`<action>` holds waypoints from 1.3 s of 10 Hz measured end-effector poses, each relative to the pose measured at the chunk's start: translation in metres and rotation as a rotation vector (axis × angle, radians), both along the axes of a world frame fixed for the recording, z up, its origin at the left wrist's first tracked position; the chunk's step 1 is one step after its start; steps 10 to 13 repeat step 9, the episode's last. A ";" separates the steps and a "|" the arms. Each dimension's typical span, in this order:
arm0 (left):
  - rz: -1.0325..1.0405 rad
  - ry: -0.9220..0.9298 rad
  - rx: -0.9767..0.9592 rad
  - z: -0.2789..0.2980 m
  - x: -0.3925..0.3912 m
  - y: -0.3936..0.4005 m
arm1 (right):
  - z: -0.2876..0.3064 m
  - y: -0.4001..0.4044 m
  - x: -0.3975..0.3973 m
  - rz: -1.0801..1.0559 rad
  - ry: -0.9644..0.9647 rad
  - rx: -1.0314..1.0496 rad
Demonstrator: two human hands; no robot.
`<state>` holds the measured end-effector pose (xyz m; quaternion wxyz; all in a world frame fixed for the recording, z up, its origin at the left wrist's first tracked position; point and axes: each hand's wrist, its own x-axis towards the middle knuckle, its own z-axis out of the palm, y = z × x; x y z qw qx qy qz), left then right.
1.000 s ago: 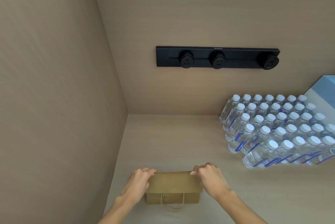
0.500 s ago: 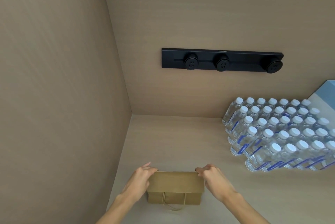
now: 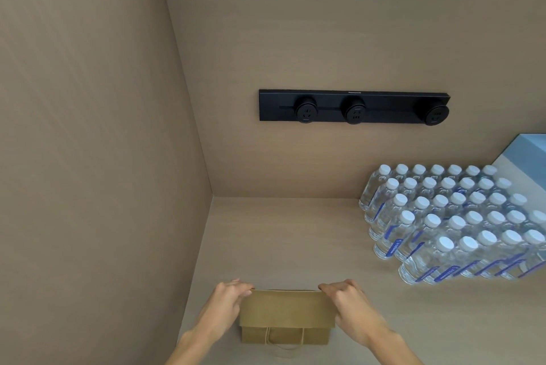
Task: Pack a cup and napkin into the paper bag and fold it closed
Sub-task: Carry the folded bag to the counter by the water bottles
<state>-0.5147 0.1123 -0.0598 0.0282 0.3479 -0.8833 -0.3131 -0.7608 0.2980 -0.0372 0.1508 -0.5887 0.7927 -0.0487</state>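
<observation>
A brown paper bag [image 3: 286, 310] stands on the beige counter near its front edge, its top folded over toward me, with twine handles hanging down its front. My left hand [image 3: 226, 302] pinches the left end of the folded top. The right end of the fold is pinched by my right hand [image 3: 350, 304]. No cup or napkin shows; whatever is inside the bag is hidden.
Several rows of clear water bottles [image 3: 455, 223] with white caps fill the counter's right side. A black socket strip [image 3: 353, 106] is mounted on the back wall. A side wall [image 3: 103, 158] stands close on the left. A pale blue box [image 3: 529, 149] sits at far right.
Both hands have stayed at the bag's top corners, holding the fold. The view has shifted slightly; the bag itself has hardly moved.
</observation>
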 end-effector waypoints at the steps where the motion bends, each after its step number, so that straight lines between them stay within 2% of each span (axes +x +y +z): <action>1: -0.028 0.033 -0.087 0.002 -0.001 0.003 | 0.006 -0.005 0.011 0.036 0.040 0.014; 2: -0.055 0.046 -0.259 -0.016 -0.001 0.001 | 0.008 -0.008 0.020 0.021 0.052 0.056; 4: 0.022 -0.063 -0.368 -0.007 -0.003 0.008 | -0.006 -0.005 0.037 -0.011 0.115 -0.146; 5: 0.034 -0.078 -0.396 0.003 -0.009 0.014 | -0.011 -0.006 0.043 -0.057 0.098 -0.147; 6: 0.019 -0.012 -0.413 0.010 -0.016 0.017 | 0.001 -0.013 0.045 -0.134 0.113 -0.064; 8: 0.075 -0.003 -0.309 0.017 -0.027 0.020 | -0.007 -0.023 0.045 -0.160 0.155 -0.162; 9: 0.076 0.047 -0.389 0.022 -0.031 0.020 | -0.001 -0.029 0.044 -0.145 0.178 -0.234; 13: 0.076 0.047 -0.389 0.022 -0.031 0.020 | -0.001 -0.029 0.044 -0.145 0.178 -0.234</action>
